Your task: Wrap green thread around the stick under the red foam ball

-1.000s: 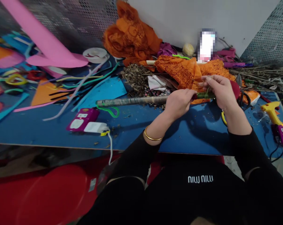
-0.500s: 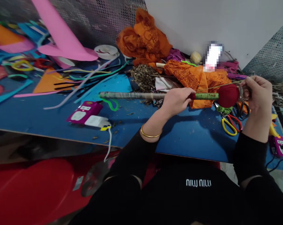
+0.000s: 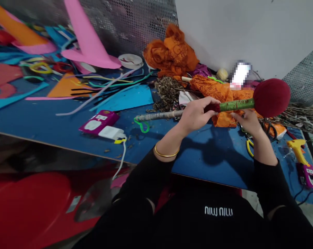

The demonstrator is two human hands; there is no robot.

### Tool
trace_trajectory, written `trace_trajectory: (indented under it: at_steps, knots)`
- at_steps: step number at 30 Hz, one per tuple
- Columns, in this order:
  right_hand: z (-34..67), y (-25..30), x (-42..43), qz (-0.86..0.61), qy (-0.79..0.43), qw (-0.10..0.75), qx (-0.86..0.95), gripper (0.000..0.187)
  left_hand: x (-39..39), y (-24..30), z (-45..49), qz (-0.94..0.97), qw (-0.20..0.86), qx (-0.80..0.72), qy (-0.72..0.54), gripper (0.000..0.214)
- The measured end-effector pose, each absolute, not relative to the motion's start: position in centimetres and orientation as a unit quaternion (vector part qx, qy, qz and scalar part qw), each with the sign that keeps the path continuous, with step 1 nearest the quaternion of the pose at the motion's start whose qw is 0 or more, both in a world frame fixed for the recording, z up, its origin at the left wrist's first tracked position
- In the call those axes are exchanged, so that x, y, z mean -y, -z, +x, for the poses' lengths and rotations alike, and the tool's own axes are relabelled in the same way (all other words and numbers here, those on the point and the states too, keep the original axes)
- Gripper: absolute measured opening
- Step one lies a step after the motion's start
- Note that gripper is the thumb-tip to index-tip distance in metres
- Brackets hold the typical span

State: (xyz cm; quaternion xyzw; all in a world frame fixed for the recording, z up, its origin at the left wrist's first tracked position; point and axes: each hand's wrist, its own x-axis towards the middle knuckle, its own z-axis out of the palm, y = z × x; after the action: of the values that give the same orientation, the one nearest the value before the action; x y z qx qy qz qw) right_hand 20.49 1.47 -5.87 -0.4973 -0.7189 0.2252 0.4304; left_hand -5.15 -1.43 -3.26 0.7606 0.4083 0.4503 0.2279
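Left hand (image 3: 198, 112) clamps around the long stick (image 3: 159, 115), held over the blue table (image 3: 211, 162). Right hand (image 3: 246, 120) sits under its green-wrapped end beside the dark red ball (image 3: 272, 97), far right; whether it is pinching, I cannot tell.

Wears black long sleeves (image 3: 151, 176), a thin gold bangle (image 3: 166, 153) behind the left hand (image 3: 198, 112), white lettering (image 3: 218, 211) across the black top (image 3: 195, 230).
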Motion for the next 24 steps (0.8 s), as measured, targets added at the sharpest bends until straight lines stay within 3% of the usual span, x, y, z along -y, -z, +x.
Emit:
trace_trajectory:
  at_steps: [5,9,12,17,21,24]
  knots:
    - [14.6,6.2,1.4,-0.387,-0.366,0.466,0.707,0.029,1.6,3.1,-5.0,0.767,0.219,-0.410,-0.442,0.032]
    - [13.9,5.2,3.7,-0.450,-0.163,0.416,0.773,0.031,1.2,3.2,-5.1,0.762,0.207,-0.431,-0.437,0.033]
    - [13.9,4.6,4.8,-0.400,-0.039,0.453,0.796,0.023,0.9,3.3,-5.1,0.760,0.204,-0.440,-0.432,0.035]
    - [13.5,4.9,4.7,-0.291,-0.230,0.526,0.765,0.031,0.7,3.8,-4.5,0.774,0.219,-0.437,-0.403,0.034]
    - [13.0,4.7,4.4,-0.308,-0.380,0.616,0.618,0.041,1.0,4.0,-3.7,0.775,0.218,-0.456,-0.379,0.033]
    - [12.5,3.9,4.9,-0.363,-0.407,0.654,0.524,0.041,1.1,4.2,-3.0,0.771,0.225,-0.459,-0.380,0.034]
